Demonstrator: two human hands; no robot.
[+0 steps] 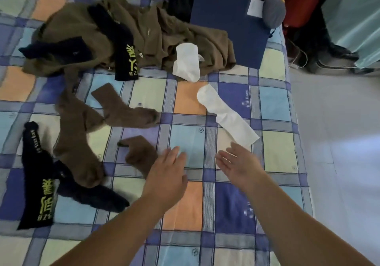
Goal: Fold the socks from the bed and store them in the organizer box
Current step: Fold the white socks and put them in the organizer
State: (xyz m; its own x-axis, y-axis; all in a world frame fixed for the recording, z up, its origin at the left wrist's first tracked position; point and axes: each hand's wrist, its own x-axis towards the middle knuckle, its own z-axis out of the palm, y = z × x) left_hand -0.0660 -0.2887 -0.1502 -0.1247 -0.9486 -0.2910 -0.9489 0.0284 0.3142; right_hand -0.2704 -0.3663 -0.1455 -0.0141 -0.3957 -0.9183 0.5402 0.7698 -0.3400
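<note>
A checked bedsheet (189, 101) in blue, orange and pale yellow fills the view, socks scattered all over it. Both hands are out, empty, above the sheet: the left hand (167, 175) palm down, fingers straight, its fingers just beside a brown sock (139, 154); the right hand (239, 163) palm tilted inward, fingers loose and spread, near the cuff of a long white sock (226, 113). A second white sock (187, 62) lies on a rumpled brown garment (144, 33). Behind that, a dark blue box (228, 31), possibly the organizer, though it is hard to tell. Black socks with yellow lettering (37, 185) lie at the left.
</note>
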